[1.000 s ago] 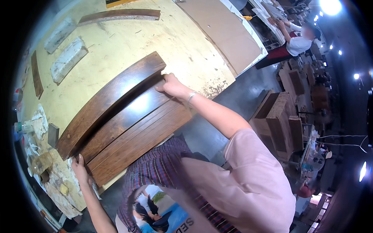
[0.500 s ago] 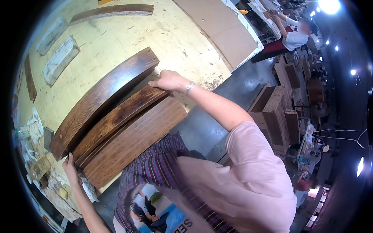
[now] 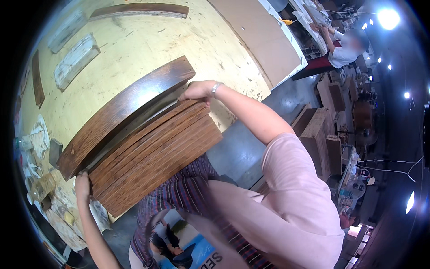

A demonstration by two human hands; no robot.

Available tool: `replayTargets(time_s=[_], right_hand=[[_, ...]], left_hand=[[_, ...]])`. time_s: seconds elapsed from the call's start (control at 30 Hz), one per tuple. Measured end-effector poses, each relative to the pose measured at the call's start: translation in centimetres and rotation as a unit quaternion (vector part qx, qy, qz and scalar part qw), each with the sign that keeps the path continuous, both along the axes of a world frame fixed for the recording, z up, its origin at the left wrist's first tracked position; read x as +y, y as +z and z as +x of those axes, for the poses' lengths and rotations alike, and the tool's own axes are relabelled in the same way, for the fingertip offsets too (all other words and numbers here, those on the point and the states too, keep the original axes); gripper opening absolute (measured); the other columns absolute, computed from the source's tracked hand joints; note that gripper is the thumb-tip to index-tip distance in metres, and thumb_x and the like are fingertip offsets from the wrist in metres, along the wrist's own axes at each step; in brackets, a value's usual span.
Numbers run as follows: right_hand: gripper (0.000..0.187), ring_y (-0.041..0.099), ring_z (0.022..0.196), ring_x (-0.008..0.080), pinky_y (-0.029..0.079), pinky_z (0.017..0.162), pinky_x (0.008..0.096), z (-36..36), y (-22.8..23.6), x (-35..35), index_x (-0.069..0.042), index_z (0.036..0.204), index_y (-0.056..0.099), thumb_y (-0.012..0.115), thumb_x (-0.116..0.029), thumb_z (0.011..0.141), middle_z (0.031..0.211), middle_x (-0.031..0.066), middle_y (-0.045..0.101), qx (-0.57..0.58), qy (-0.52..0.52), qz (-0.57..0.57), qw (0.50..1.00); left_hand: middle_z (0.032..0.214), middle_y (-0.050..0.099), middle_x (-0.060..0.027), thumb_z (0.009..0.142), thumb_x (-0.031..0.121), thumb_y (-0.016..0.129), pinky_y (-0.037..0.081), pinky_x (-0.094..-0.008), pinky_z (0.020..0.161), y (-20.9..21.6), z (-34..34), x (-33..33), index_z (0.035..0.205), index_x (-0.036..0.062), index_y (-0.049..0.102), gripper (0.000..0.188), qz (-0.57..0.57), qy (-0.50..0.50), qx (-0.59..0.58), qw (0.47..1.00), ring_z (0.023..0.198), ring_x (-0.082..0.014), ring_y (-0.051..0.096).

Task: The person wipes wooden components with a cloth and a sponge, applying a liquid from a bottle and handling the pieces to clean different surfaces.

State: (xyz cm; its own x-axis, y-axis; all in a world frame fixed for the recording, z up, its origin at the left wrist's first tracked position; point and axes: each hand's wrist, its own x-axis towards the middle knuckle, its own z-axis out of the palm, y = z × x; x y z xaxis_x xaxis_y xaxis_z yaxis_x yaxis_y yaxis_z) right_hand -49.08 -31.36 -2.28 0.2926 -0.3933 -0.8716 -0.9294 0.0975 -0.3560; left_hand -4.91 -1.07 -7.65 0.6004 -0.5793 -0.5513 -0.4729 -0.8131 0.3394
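Observation:
Several brown wooden slats lie side by side at the near edge of the pale worktable. My right hand grips the far right end of the outermost slat, with its thumb over the top edge. At the other end, my left hand has its fingers closed on the same slat's lower left end, though the fingertips are partly hidden. Beyond the slats, a glossy curved brown board stands on edge, with a gap between them.
Two whitish wrapped blocks and thin brown strips lie farther off. Stained cloths and a jar sit at left. A flat cardboard sheet covers the far right. Wooden cabinets and another person are beyond.
Both hands have brought the slat toward me, tipping it against the others. The gap to the curved board has widened, and the row's edges now lie closer together.

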Motion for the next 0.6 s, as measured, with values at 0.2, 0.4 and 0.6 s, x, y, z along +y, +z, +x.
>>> replayTargets(time_s=[0.2, 0.4, 0.6], right_hand=[[0.051, 0.067, 0.057, 0.0279, 0.055, 0.05, 0.0359, -2.3, -0.2, 0.4, 0.005, 0.087, 0.067, 0.064, -0.046, 0.086, 0.07, 0.0136, 0.064, -0.03, -0.048, -0.101, 0.993], [0.033, 0.065, 0.084, 0.0217, 0.05, 0.078, 0.0313, -5.1, -4.2, 4.9, 0.0, 0.102, 0.068, 0.066, -0.03, 0.088, 0.088, 0.0093, 0.069, -0.228, -0.187, -0.269, 0.917], [0.051, 0.057, 0.11, 0.0213, 0.047, 0.094, 0.0317, -4.2, -2.3, 6.3, -0.001, 0.13, 0.053, 0.07, -0.02, 0.086, 0.124, 0.0153, 0.06, -0.26, -0.317, -0.167, 0.897]], left_hand=[[0.11, 0.058, -0.0355, 0.096, 0.037, 0.038, 0.041, -0.0482, 0.093, -0.1, -0.7, 0.2, 0.101, -0.0084, 0.063, 0.052, 0.019, -0.101, -0.097, 0.99, 0.108, -0.0486, 0.054], [0.102, 0.064, -0.0301, 0.1, 0.042, 0.044, 0.045, -0.0418, 0.09, 0.8, -2.9, 1.9, 0.11, -0.0072, 0.063, 0.053, -0.148, -0.035, -0.062, 0.986, 0.101, -0.0425, 0.06], [0.076, 0.061, -0.0078, 0.096, 0.028, 0.06, 0.047, -0.0366, 0.074, 2.3, -1.3, 3.8, 0.097, -0.0053, 0.065, 0.033, -0.153, 0.073, 0.045, 0.984, 0.072, -0.0193, 0.056]])
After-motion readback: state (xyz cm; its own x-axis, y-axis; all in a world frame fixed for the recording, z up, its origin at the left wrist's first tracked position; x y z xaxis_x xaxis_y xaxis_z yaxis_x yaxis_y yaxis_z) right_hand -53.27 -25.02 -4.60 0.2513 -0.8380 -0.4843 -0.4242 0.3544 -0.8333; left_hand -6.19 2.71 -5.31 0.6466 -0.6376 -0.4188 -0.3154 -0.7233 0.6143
